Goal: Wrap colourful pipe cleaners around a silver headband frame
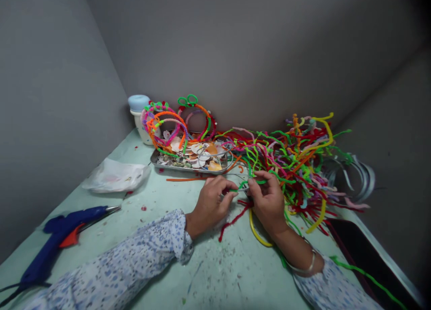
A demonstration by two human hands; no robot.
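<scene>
My left hand (213,201) pinches one end of a thin grey headband (243,189) between thumb and fingers. My right hand (267,201) is closed close beside it, thumb and fingers gripping a green pipe cleaner (242,184) that lies against the band. Part of the band and of the pipe cleaner is hidden by the fingers. Just below the hands, a dark red pipe cleaner (234,222) rests on the table, and a yellow one (257,231) curves under my right wrist.
A metal tray (188,169) of shells stands behind my hands, with pipe-cleaner-covered headbands (168,117) on it. Right lie heaped pipe cleaners (289,153), bare headbands (365,180) and a dark flat device (357,247). Left are a glue gun (57,238), plastic bag (117,177) and blue-lidded bottle (138,104).
</scene>
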